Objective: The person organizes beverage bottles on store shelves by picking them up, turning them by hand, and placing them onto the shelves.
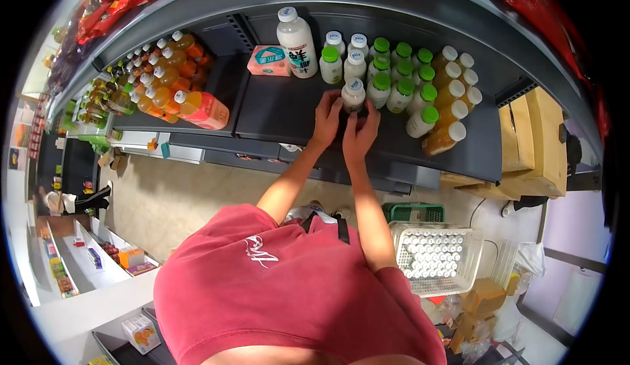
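A small bottle with a white cap [353, 96] stands upright at the front of a row on the dark shelf. My left hand [327, 119] is at its left side, with fingers and thumb reaching to the bottle. On the right, my right hand [363, 134] has its fingers curved round the bottle's lower front. The bottle sits between both hands, and its base is partly hidden by them. Just right of it stand green-capped bottles [378, 89]. Behind it are more white-capped bottles [355, 65] and a single green-capped one [331, 65].
Amber bottles [445, 139] line the shelf's right end. A large white bottle [298, 43] and a pink box [269, 61] stand left. Orange drinks [203, 109] fill the left bay. Below right, a white crate [436, 289] holds several white-capped bottles, near cardboard boxes [541, 142].
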Demonstrator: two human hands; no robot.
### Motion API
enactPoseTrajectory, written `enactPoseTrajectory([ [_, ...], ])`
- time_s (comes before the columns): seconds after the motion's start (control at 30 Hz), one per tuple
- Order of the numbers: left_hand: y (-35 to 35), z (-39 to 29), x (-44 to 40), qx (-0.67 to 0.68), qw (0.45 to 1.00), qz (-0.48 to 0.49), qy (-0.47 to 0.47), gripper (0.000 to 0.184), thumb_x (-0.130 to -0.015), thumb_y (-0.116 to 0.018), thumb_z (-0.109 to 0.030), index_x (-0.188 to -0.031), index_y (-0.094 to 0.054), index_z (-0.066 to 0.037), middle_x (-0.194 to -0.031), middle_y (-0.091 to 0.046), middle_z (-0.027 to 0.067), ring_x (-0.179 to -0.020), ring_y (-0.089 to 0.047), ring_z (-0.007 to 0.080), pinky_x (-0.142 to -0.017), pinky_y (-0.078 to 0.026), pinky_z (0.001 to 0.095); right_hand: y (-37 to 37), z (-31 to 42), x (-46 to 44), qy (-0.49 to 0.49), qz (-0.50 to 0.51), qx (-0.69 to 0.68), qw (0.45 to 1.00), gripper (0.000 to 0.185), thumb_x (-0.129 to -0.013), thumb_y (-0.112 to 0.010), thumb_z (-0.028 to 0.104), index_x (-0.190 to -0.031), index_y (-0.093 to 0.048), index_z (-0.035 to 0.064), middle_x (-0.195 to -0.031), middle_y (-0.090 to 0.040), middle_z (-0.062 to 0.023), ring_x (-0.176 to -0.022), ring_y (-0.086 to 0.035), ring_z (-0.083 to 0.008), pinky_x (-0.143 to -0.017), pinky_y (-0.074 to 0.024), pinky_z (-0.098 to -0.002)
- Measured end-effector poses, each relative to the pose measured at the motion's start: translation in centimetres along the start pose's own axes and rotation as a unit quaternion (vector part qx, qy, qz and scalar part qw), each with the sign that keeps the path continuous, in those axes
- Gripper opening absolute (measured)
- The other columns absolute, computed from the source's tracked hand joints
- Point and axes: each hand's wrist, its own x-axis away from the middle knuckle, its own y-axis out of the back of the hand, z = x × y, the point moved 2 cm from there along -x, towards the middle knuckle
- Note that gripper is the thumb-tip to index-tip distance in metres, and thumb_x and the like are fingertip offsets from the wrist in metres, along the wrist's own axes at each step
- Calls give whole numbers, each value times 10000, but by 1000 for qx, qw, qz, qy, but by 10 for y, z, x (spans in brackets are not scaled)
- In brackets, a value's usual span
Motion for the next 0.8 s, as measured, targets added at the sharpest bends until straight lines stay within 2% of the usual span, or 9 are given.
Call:
enactPoseTrajectory([
  [0.13, 4, 16, -6, 21, 1000, 3, 8, 240, -978, -475, -153, -1068, -599, 32, -1009, -630, 102, -927, -565, 157, -845, -445, 296, 2, 3, -1, -15, -16, -7, 1000, 337, -899, -583, 124, -1203, -581, -20, -1012, -547, -104, -654, -510, -152, -578, -423, -282],
  [0.23, 2, 15, -4, 21, 1000, -2, 6, 267, -990, -451, -185, -1024, -601, 34, -958, -631, 111, -889, -562, 157, -809, -446, 299, 6, 4, -2, -32, -25, -12, 999, 270, -904, -574, 120, -1129, -611, -25, -956, -535, -95, -675, -523, -165, -595, -426, -292],
  [0.33, 3, 17, -2, 8, 1000, 26, 11, 312, -1002, -422, -220, -967, -593, 38, -889, -621, 126, -818, -546, 156, -751, -442, 310, 6, -1, 3, -7, -49, -30, 998, 226, -918, -551, 128, -1067, -609, -32, -952, -536, -102, -734, -541, -198, -658, -438, -323],
  [0.47, 3, 2, 3, -42, 995, 93, -18, 357, -1010, -392, -253, -923, -571, 43, -823, -599, 138, -731, -517, 172, -694, -431, 329, 7, 4, 1, 43, -71, -42, 996, 243, -925, -532, 168, -1043, -576, -39, -969, -547, -166, -829, -559, -279, -758, -454, -365],
  [0.57, 1, -3, 5, -50, 996, 74, -25, 359, -1011, -383, -250, -932, -579, 41, -811, -607, 142, -715, -540, 200, -701, -440, 343, 5, 1, -1, 42, -62, -71, 995, 287, -942, -503, 200, -1069, -578, -46, -997, -574, -185, -905, -575, -314, -821, -457, -376],
  [0.73, -4, -6, 3, -22, 996, 74, -47, 391, -1020, -353, -261, -1030, -602, 41, -935, -644, 167, -854, -612, 236, -793, -466, 346, 2, -1, 3, 10, 9, -91, 996, 329, -962, -471, 221, -1108, -579, -54, -1031, -628, -215, -943, -619, -351, -835, -482, -396],
  [0.8, -6, -8, 3, -17, 996, 75, -50, 412, -1025, -339, -273, -1090, -599, 40, -993, -650, 168, -915, -623, 247, -834, -469, 344, 1, -4, 3, 14, 7, -82, 997, 384, -990, -450, 289, -1134, -586, -40, -1007, -655, -193, -922, -645, -318, -808, -494, -382],
])
